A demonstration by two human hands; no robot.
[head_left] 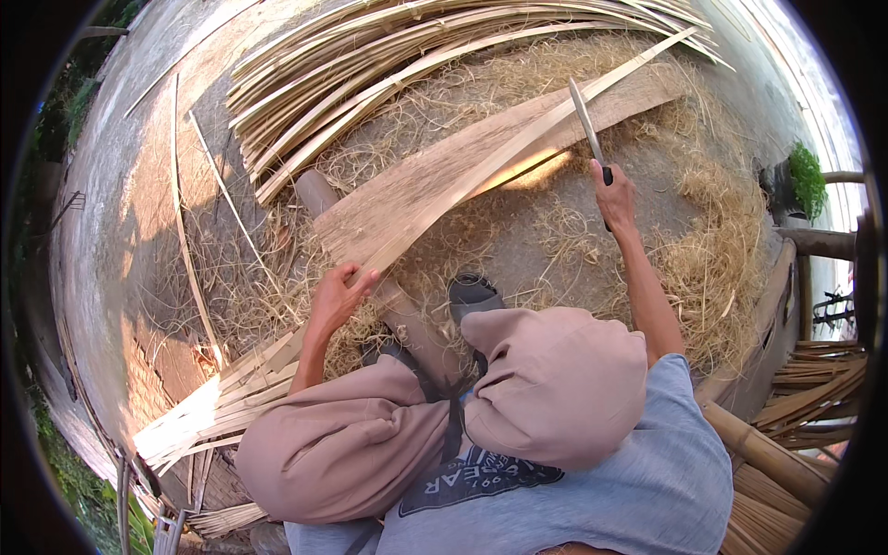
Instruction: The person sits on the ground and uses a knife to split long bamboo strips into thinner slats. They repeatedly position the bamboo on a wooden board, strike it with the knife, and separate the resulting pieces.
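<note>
My left hand (339,298) pinches the near end of a long, flat bamboo strip (504,169). The strip slants away to the upper right, over a wide brown board (393,192). In my right hand (614,196) is a knife (585,120), its dark handle wrapped by my fingers and its long blade pointing away from me. Near the blade's middle, the strip passes close to or against it; I cannot tell whether they touch. The board's left end lies over a thick wooden pole (316,191) that runs back between my legs.
Many split bamboo strips (370,74) lie in a broad pile at the far side. Another bundle (217,407) rests by my left knee. Curly shavings (708,268) cover much of the ground. Single strips (185,222) lie to the left, and a bamboo pole (768,453) is at the lower right.
</note>
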